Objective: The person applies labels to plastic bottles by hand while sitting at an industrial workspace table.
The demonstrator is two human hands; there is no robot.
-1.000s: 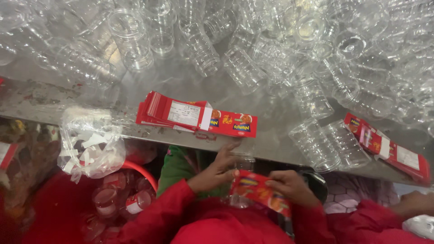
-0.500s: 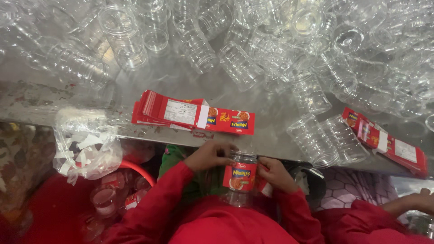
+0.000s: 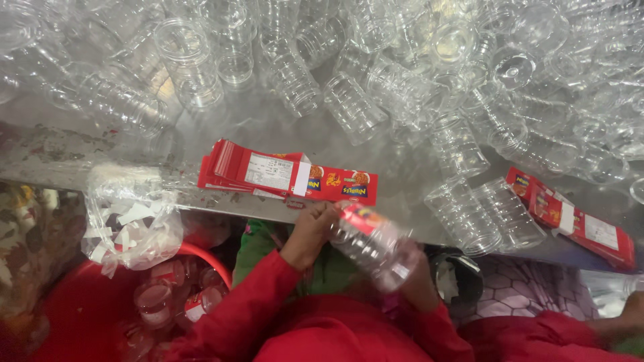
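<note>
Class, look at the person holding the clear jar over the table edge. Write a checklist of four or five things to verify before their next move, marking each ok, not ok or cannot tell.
1. Jar held: the clear plastic jar is tilted, with the left hand at its labelled end. Ok.
2. Right hand supporting the jar: mostly hidden behind it. Cannot tell.
3. Red label lying flat around the jar: blurred. Cannot tell.
4. More labels within reach: a stack of red labels lies on the table edge, just above the left hand. Ok.
5. More jars available: a heap of empty clear jars covers the table. Ok.
</note>
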